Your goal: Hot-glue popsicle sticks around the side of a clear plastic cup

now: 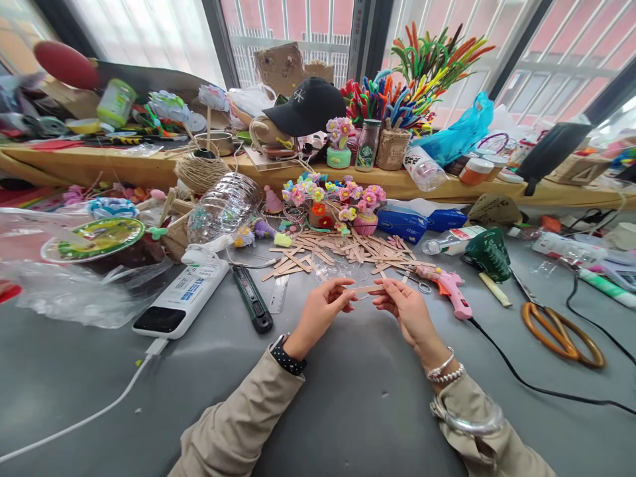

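Centre of frame, low: your left hand [320,310] and right hand [408,310] meet over the grey table [358,397], fingertips facing each other.
Grip: each hand pinches one end of a wooden stick [366,289] with thumb and forefinger closed and the other fingers loosely curled.
Stick axis: left-right across the frame, roughly level, equally near both hands.
Just above: loose stick pile [332,252], fanned every which way.
Right of your right hand: pink glue gun [451,290], with its black cord [521,383] trailing to the right edge.
Left: black utility knife [252,298], then a white power bank [181,298].
Writing: there's print on the power bank but it's too small to read tbh, and same goes for the logo on the black cap [308,103].
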Action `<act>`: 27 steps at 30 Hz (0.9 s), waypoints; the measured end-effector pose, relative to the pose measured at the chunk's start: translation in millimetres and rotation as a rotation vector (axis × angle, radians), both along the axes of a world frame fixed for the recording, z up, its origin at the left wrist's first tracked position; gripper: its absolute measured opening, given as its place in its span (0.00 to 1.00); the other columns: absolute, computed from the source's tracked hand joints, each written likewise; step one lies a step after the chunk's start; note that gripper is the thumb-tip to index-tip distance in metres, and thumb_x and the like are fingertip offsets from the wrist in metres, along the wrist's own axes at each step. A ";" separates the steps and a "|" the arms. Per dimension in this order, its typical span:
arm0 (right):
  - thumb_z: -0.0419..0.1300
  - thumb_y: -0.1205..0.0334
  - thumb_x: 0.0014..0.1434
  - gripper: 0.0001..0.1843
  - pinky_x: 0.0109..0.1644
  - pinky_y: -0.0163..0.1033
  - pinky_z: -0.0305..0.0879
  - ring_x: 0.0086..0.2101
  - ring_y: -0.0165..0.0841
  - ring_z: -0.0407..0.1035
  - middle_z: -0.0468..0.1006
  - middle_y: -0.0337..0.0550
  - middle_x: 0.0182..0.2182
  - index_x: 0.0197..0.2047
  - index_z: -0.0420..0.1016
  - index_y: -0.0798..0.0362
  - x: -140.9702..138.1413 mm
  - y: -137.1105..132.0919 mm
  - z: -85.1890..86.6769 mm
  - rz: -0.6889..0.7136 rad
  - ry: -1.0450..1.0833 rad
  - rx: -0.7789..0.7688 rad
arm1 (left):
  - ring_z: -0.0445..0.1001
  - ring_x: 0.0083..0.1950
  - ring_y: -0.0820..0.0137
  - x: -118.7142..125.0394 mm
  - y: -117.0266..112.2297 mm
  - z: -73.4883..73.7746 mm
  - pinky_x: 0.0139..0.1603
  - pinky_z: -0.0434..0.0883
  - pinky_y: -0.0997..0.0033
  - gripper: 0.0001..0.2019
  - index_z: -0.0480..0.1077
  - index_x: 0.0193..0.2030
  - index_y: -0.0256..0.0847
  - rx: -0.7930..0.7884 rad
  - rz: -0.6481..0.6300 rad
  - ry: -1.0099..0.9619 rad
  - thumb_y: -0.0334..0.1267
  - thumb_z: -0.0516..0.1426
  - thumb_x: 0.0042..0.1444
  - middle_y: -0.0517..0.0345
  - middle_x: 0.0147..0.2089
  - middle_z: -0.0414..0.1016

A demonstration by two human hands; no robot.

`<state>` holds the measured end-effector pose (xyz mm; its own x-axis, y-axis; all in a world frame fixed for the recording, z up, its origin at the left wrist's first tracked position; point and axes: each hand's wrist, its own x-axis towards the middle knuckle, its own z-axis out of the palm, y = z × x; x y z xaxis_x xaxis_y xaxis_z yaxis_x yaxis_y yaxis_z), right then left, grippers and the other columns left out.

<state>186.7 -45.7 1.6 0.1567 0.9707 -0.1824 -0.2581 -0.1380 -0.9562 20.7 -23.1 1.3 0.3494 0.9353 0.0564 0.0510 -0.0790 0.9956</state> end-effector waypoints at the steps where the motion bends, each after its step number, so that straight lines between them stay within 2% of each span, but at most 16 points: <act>1: 0.61 0.51 0.44 0.18 0.27 0.29 0.66 0.22 0.24 0.69 0.77 0.41 0.25 0.34 0.71 0.56 -0.2 0.2 -0.8 0.002 -0.009 -0.016 | 0.71 0.29 0.74 -1.7 1.2 -0.9 0.32 0.69 0.75 0.15 0.67 0.41 0.36 0.018 -0.020 0.008 0.43 0.56 0.49 0.57 0.30 0.73; 5: 0.60 0.49 0.44 0.20 0.27 0.31 0.65 0.22 0.25 0.68 0.76 0.42 0.26 0.34 0.70 0.56 4.0 2.7 -3.4 0.052 -0.122 -0.088 | 0.72 0.29 0.73 -7.7 4.3 -5.4 0.33 0.69 0.74 0.12 0.69 0.36 0.37 0.135 -0.085 0.143 0.43 0.56 0.49 0.58 0.28 0.73; 7: 0.59 0.45 0.43 0.21 0.26 0.34 0.63 0.21 0.27 0.66 0.75 0.42 0.24 0.32 0.69 0.56 15.0 4.5 -2.0 0.098 -0.300 -0.086 | 0.72 0.27 0.73 -9.7 5.2 -7.2 0.31 0.69 0.75 0.11 0.70 0.35 0.37 0.139 -0.097 0.208 0.42 0.56 0.49 0.58 0.26 0.72; 8: 0.57 0.43 0.44 0.22 0.25 0.35 0.62 0.20 0.28 0.65 0.73 0.42 0.22 0.30 0.69 0.56 23.7 5.1 -0.5 0.069 -0.446 -0.049 | 0.72 0.26 0.73 -10.4 5.5 -7.7 0.30 0.69 0.75 0.10 0.70 0.34 0.37 0.132 -0.103 0.230 0.42 0.55 0.49 0.59 0.25 0.72; 9: 0.55 0.41 0.45 0.23 0.26 0.37 0.62 0.20 0.29 0.64 0.72 0.42 0.21 0.28 0.69 0.55 34.5 5.4 1.0 -0.012 -0.636 -0.008 | 0.71 0.26 0.73 -10.9 5.8 -8.1 0.29 0.68 0.75 0.10 0.70 0.33 0.37 0.127 -0.110 0.251 0.42 0.55 0.50 0.59 0.24 0.72; 12: 0.46 0.39 0.50 0.27 0.36 0.44 0.60 0.29 0.38 0.65 0.72 0.49 0.25 0.28 0.69 0.55 74.4 3.6 2.9 -0.474 -1.263 0.093 | 0.71 0.26 0.73 -11.4 6.3 -7.1 0.28 0.66 0.76 0.09 0.70 0.33 0.37 0.176 -0.130 0.350 0.41 0.54 0.50 0.59 0.24 0.72; 13: 0.43 0.39 0.51 0.28 0.39 0.46 0.59 0.33 0.41 0.65 0.72 0.52 0.28 0.30 0.69 0.56 87.8 2.6 1.5 -0.560 -1.402 0.093 | 0.70 0.27 0.73 -11.4 6.4 -6.2 0.29 0.65 0.76 0.09 0.71 0.32 0.38 0.213 -0.130 0.400 0.40 0.54 0.50 0.59 0.25 0.73; 15: 0.42 0.39 0.51 0.30 0.42 0.48 0.57 0.37 0.45 0.64 0.71 0.56 0.30 0.32 0.69 0.59 110.8 1.5 -4.1 -0.594 -1.557 -0.007 | 0.70 0.30 0.72 -11.1 6.5 -4.1 0.30 0.64 0.75 0.08 0.72 0.32 0.39 0.291 -0.131 0.493 0.39 0.54 0.50 0.58 0.29 0.74; 18: 0.47 0.41 0.49 0.29 0.42 0.46 0.58 0.38 0.45 0.64 0.71 0.57 0.31 0.37 0.68 0.61 131.2 3.4 -15.5 -0.488 -1.517 -0.213 | 0.68 0.32 0.72 -10.8 6.7 -1.9 0.32 0.64 0.75 0.08 0.73 0.33 0.40 0.354 -0.139 0.569 0.38 0.54 0.51 0.57 0.32 0.73; 21: 0.49 0.45 0.49 0.26 0.38 0.45 0.59 0.35 0.45 0.66 0.72 0.56 0.29 0.38 0.68 0.62 137.0 7.7 -23.8 -0.343 -1.430 -0.384 | 0.67 0.32 0.72 -10.5 7.1 -2.4 0.33 0.64 0.75 0.08 0.73 0.33 0.40 0.356 -0.145 0.599 0.38 0.54 0.51 0.57 0.33 0.71; 25: 0.49 0.52 0.50 0.20 0.38 0.45 0.60 0.36 0.45 0.67 0.72 0.61 0.30 0.32 0.70 0.62 134.6 11.3 -27.8 -0.313 -1.416 -0.404 | 0.68 0.34 0.72 -9.6 6.4 -5.0 0.35 0.64 0.75 0.08 0.73 0.34 0.41 0.371 -0.151 0.632 0.38 0.54 0.51 0.58 0.34 0.70; 27: 0.48 0.55 0.51 0.19 0.40 0.46 0.59 0.38 0.47 0.67 0.72 0.64 0.33 0.33 0.70 0.64 132.3 11.4 -27.6 -0.339 -1.412 -0.410 | 0.68 0.34 0.71 -8.6 4.9 -5.6 0.36 0.64 0.74 0.08 0.73 0.33 0.42 0.386 -0.140 0.666 0.38 0.54 0.51 0.58 0.34 0.70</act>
